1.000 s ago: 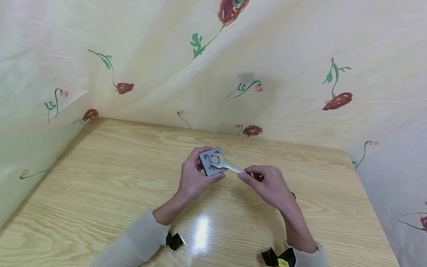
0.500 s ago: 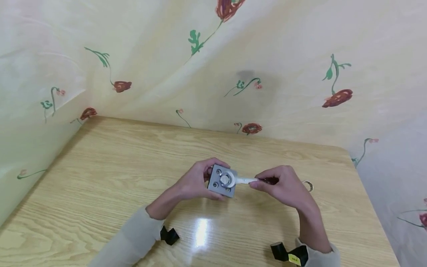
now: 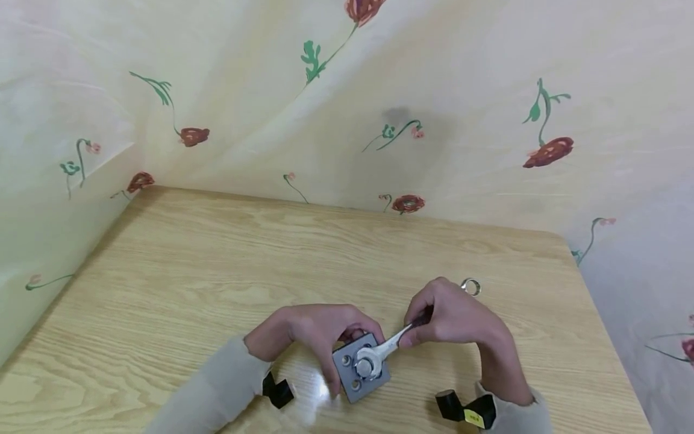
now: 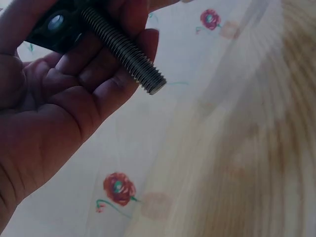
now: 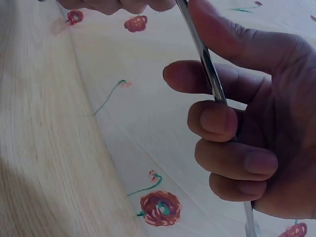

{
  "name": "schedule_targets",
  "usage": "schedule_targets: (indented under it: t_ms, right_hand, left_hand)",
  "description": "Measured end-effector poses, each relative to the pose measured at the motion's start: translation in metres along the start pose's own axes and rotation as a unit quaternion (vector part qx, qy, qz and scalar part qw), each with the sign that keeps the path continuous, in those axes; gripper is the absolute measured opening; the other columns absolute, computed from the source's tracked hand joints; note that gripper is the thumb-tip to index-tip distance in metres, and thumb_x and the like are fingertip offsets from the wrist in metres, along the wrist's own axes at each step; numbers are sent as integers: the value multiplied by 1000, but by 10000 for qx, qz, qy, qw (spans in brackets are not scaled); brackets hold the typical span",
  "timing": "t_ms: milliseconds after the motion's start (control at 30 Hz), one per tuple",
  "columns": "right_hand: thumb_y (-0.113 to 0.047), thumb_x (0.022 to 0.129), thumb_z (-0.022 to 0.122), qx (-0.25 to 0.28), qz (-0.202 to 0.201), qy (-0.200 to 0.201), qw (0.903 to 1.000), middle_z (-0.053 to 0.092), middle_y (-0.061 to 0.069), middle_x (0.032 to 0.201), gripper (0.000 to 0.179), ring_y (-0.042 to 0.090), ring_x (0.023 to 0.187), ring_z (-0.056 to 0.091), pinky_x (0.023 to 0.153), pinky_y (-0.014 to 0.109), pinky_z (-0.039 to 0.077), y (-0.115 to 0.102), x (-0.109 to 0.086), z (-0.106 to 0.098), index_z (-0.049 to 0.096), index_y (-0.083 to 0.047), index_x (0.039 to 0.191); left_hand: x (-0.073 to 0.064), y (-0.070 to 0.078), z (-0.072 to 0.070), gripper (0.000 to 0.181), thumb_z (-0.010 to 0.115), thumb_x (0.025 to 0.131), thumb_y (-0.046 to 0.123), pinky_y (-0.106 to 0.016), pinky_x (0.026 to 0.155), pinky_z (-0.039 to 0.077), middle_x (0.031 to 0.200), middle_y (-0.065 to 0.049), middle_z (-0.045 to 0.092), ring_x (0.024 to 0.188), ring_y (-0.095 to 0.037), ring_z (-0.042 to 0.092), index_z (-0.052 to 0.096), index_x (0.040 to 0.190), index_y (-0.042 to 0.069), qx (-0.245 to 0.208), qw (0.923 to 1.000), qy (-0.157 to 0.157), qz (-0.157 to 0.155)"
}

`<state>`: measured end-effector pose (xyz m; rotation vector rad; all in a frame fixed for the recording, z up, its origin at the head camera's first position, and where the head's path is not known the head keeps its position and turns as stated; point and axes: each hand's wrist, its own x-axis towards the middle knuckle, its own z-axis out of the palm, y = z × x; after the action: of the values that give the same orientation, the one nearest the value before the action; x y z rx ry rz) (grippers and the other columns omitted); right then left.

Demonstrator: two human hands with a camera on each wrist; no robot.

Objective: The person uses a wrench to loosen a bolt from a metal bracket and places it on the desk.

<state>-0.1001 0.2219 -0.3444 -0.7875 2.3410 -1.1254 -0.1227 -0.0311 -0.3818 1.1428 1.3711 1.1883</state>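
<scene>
In the head view my left hand (image 3: 318,330) grips a square grey metal plate (image 3: 373,384) with holes near its corners, thumb on one edge and fingers on the other. A hex bolt (image 3: 364,367) sits in the middle of the plate, head facing up. Its threaded shank (image 4: 126,52) sticks out past my fingers in the left wrist view. My right hand (image 3: 452,316) holds a combination wrench (image 3: 394,344) by the handle. The wrench's jaw end is around the bolt head, and its ring end (image 3: 473,287) shows beyond my right hand. Curled fingers wrap the wrench in the right wrist view.
Below my hands lies a light wood-grain table (image 3: 217,259). A pale cloth with printed flowers (image 3: 271,108) hangs behind it and along the sides. Black camera mounts (image 3: 281,393) sit at both wrists.
My left hand has brought the plate and bolt down toward me and tilted them. The right hand keeps its hold on the wrench, whose handle has swung from sloping down-right to sloping up-right.
</scene>
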Motion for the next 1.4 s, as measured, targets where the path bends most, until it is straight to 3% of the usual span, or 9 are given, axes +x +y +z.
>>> schedule_targets:
  t_ms: [100,267,367,533,700,900,1067,1233,1400]
  right_hand:
    - [-31,72,84,-9,-214,-55,9998,63,-7,57,16,-5,51,44,44,17,38,-1,0,-1,74,-20,67]
    - [-21,76,81,266,-797,250,9962,66,-1,60,10,-7,53,45,44,17,40,3,-5,-6,75,-14,73]
    - [-13,77,80,370,-821,679,9936,68,0,64,4,-7,53,45,43,19,41,7,-12,-11,76,-12,78]
    - [-7,81,75,83,-244,1708,9850,66,-5,65,5,-3,51,43,43,22,39,10,-20,-17,74,-12,80]
    - [-17,86,72,-183,388,2326,9716,55,-6,61,6,3,51,39,45,23,35,11,-16,-17,74,-14,82]
    - [-27,89,69,-80,908,2350,9677,52,-3,63,17,5,52,39,46,24,34,11,-8,-13,75,-11,86]
    - [-30,90,68,62,1002,2225,9698,49,-4,62,19,5,53,38,46,24,33,12,0,-7,75,-12,88]
    - [-31,90,67,38,1004,2149,9714,50,-2,63,19,5,53,40,46,23,34,8,9,1,74,-14,88]
    - [-32,90,67,-63,891,2096,9737,47,-3,62,20,4,51,38,45,21,32,1,17,9,73,-13,87]
  left_hand:
    - [0,1,0,72,84,57,-14,-17,85,51,109,-31,63,88,5,61,51,121,-7,21,9999,-105,-19]
    - [-5,3,-3,72,81,57,-18,-20,85,53,112,-36,60,90,3,63,50,122,-10,-213,9992,236,234]
    - [-9,5,-6,69,81,57,-19,-23,82,55,108,-39,60,88,0,65,51,119,-13,-266,9969,615,417]
    - [-15,9,-9,71,82,57,-16,-30,81,57,110,-35,62,89,-3,66,51,121,-9,-17,9840,1652,671]
    - [-15,14,-8,75,85,60,-8,-28,81,57,113,-23,66,91,-9,66,52,127,1,189,9453,3230,418]
    - [-7,15,-4,77,86,63,-4,-24,81,56,116,-21,66,92,-14,67,51,130,4,-90,8750,4835,213]
    - [-3,13,-2,77,86,62,-4,-20,76,55,120,-17,67,92,-17,68,51,130,4,-40,8217,5694,223]
    - [0,13,1,74,86,61,-4,-18,82,54,121,-15,68,103,-24,69,53,127,5,18,7944,6066,310]
    - [2,12,4,74,87,61,-3,-21,84,55,120,-14,68,105,-25,69,54,127,6,57,7885,6145,243]
